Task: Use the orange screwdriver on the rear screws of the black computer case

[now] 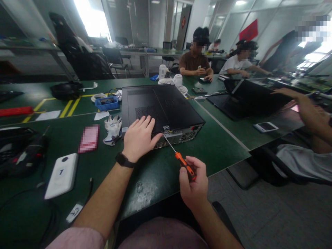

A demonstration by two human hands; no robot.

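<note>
A black desktop computer case (168, 100) lies on its side on the green table, its rear panel (189, 135) with a fan grille facing me. My left hand (140, 135) rests flat on the near left corner of the case, fingers stretched out and thumb along the edge. In my right hand (193, 180) is a screwdriver (184, 163) with an orange and black handle. Its thin shaft slants up and left, and the tip meets the top of the rear panel beside my left thumb. Whether the tip sits in a screw is too small to tell.
Left of the case are a white-grey glove (113, 129), a blue tray (107, 103), a pink packet (89, 138), a white power bank (61, 175) and cables. To the right lie a phone (266, 127) and a co-worker's hands at a black panel (259, 97). Other people sit across the table.
</note>
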